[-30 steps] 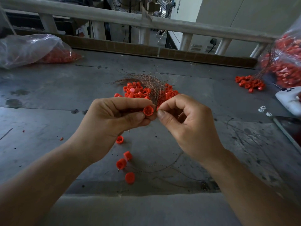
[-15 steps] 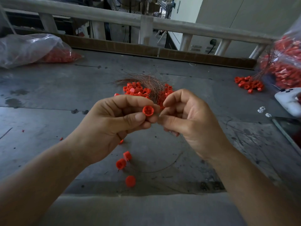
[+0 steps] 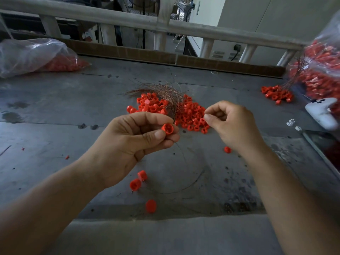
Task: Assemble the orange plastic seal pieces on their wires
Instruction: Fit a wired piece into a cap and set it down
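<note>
My left hand point(image 3: 128, 144) pinches the round orange plastic seal cap point(image 3: 167, 129) above the grey desk point(image 3: 55, 129), my right hand point(image 3: 231, 126) apparently pinching its thin copper wire point(image 3: 184, 155); a hard tug could slip it free.

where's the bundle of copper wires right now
Head view: the wire bundle lies at centre, beyond the left hand, fanned over the big pile of orange pieces.
</note>
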A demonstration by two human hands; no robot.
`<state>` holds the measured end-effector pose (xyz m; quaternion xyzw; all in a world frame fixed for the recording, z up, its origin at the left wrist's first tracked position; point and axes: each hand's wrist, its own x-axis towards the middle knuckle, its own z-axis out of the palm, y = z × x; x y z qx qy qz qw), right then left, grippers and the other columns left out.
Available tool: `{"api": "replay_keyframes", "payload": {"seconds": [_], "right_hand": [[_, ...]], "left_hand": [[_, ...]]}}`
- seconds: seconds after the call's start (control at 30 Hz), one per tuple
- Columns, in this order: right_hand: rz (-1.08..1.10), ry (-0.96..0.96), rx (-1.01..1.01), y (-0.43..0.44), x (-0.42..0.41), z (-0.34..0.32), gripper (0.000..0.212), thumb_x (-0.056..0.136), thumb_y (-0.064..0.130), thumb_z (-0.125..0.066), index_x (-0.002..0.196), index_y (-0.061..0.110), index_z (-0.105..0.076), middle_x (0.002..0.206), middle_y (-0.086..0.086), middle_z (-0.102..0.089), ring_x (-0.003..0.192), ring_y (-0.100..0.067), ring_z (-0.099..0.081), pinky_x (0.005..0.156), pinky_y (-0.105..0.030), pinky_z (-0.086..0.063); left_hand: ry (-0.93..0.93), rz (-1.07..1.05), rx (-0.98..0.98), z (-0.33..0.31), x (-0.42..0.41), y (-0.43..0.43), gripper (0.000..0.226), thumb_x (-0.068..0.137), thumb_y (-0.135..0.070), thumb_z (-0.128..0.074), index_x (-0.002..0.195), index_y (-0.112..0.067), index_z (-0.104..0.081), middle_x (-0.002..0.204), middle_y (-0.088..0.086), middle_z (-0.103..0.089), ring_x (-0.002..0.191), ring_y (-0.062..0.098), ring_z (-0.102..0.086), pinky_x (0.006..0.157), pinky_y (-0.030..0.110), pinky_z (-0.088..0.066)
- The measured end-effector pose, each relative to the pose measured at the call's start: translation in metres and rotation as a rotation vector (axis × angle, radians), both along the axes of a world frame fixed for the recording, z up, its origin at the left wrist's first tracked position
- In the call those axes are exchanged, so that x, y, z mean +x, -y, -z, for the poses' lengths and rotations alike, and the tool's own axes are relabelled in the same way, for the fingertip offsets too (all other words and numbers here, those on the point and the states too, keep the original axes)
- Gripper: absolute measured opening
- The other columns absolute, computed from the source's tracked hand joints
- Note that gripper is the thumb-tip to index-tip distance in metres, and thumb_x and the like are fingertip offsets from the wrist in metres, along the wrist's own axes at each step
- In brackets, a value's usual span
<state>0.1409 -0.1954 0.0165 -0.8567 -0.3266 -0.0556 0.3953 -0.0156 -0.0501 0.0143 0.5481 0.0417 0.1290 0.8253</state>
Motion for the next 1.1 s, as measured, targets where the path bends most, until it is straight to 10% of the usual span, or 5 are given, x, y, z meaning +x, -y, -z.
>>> {"api": "replay_keyframes", "payload": {"seconds": [0.57, 1.1], "right_hand": [[0.060, 0.074, -0.434, -0.002, 0.020, 0.026, 0.008, 0.081, 0.018, -0.066, 0.089, 0.018, -0.064, 0.081, 0.007, -0.054, 0.079, -0.012, -0.052, 0.070, -0.023, -0.038], [-0.374, -0.942, 0.480, -0.008, -0.028, -0.010, 0.017, 0.091, -0.002, -0.042, 0.085, 0.006, -0.056, 0.062, -0.003, -0.067, 0.053, -0.009, -0.063, 0.050, -0.020, -0.051]], "left_hand": [[-0.003, 0.004, 0.006, 0.001, 0.000, 0.001, 0.021, 0.067, 0.002, -0.056, 0.079, -0.004, -0.072, 0.079, 0.014, -0.071, 0.073, 0.018, -0.070, 0.063, 0.019, -0.054], [-0.028, -0.025, 0.081, 0.004, 0.001, 0.002, 0.021, 0.066, 0.000, -0.058, 0.078, -0.008, -0.073, 0.082, 0.013, -0.071, 0.075, 0.019, -0.070, 0.064, 0.019, -0.054]]}}
